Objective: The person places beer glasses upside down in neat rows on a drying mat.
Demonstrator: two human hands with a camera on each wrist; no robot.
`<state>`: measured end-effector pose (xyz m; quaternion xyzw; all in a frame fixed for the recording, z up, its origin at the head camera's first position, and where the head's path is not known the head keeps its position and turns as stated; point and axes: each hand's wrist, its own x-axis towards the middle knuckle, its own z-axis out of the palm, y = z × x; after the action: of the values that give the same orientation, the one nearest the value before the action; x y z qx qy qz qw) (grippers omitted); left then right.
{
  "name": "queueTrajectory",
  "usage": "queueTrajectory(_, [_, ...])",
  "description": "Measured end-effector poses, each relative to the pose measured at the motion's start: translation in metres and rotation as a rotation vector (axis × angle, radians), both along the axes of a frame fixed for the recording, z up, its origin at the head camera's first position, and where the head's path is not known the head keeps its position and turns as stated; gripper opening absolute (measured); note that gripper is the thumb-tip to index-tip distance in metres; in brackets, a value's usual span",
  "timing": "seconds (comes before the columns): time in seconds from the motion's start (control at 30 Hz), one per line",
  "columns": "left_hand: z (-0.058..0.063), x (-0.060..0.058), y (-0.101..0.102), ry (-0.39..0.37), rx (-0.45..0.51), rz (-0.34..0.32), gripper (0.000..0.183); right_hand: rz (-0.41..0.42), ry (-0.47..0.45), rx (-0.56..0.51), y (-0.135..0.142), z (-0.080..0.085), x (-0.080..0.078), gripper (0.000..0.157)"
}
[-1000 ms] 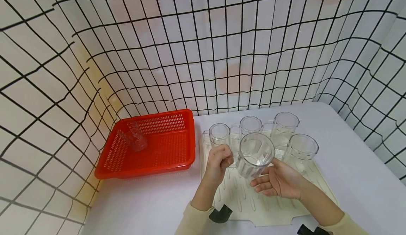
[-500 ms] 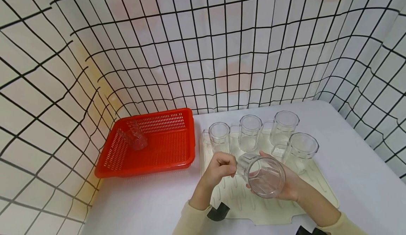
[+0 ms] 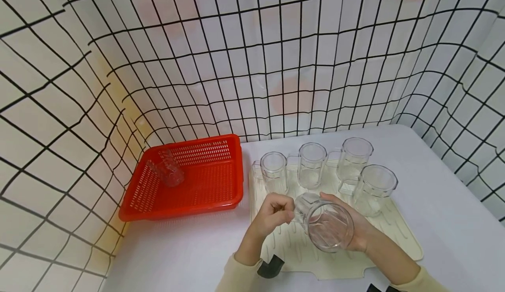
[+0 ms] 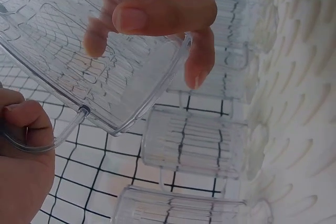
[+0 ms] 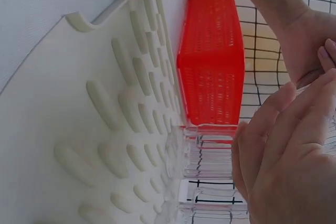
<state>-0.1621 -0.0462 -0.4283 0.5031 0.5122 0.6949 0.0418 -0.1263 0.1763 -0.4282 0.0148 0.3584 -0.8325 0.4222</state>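
Note:
A clear glass mug (image 3: pixel 330 227) is held tilted over the drying mat (image 3: pixel 300 257), its wide mouth turned toward the head camera. My left hand (image 3: pixel 272 215) grips the mug's handle, which the left wrist view shows as a thin loop (image 4: pixel 65 132) between thumb and fingers. My right hand (image 3: pixel 363 230) holds the mug's body from the right, thumb along the upper side and fingers bent around the glass. In the right wrist view, the back of this hand (image 5: pixel 294 161) hides most of the mug.
Several glass mugs, including one at the right (image 3: pixel 375 189) and one at the left (image 3: pixel 273 171), stand upright on the mat. A red plastic basket (image 3: pixel 221 202) at the left holds a tipped glass mug (image 3: pixel 169 171). Black grid mesh (image 3: pixel 300 64) rises behind the table.
The held mug has tipped from nearly upright to lying on its side, mouth toward the camera. My right hand has moved from beneath its edge to around its body.

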Motion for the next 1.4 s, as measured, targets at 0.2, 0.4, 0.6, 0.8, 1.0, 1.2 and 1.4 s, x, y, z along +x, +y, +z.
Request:
queueTrajectory(0.2, [0.0,0.001,0.004,0.039,0.024,0.209,0.024,-0.021,0.014,0.067,0.001,-0.003,0.0,0.058])
queueTrajectory(0.4, [0.0,0.0,0.0,-0.044,0.047,0.41,0.026,-0.085,0.173,0.134,0.011,-0.008,0.0,0.043])
queueTrajectory(0.6, [0.001,-0.001,-0.011,-0.099,0.039,0.487,0.022,-0.108,0.35,-0.016,0.017,-0.007,0.0,0.037])
queueTrajectory(0.8, [-0.001,-0.001,-0.018,-0.109,0.017,0.522,0.018,-0.164,0.616,0.036,0.022,-0.002,0.003,0.039])
queueTrajectory(1.0, [0.0,-0.001,-0.023,-0.13,0.0,0.544,0.024,-0.249,0.84,0.254,0.027,0.009,0.008,0.04])
queueTrajectory(1.2, [0.003,0.002,-0.025,-0.129,-0.01,0.517,0.023,-0.347,0.921,0.492,0.026,0.023,0.018,0.043])
queueTrajectory(1.4, [0.004,0.004,-0.026,-0.1,-0.016,0.495,0.027,-0.377,1.039,0.463,0.027,0.034,0.023,0.053])
